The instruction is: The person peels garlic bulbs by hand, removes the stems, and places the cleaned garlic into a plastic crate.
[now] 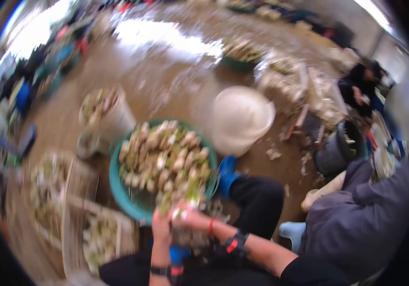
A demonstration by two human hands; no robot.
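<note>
A round green tub (115, 178) holds a heap of pale, greenish vegetable pieces (164, 155). Just over its near rim, my left hand (161, 226) and my right hand (187, 217) are close together. Fingers of both look curled, but blur hides their exact grip. Something pale and green shows at the fingertips, too smeared to make out. Straps with red parts are on both wrists, and a red band circles the right one.
Crates (73, 181) of vegetables stand at left, beside a filled white bucket (126, 114). A large white bucket (242, 117) lies beyond the tub. At right are a black bucket (330, 155), a seated person in grey (357, 219) and another person in dark clothes.
</note>
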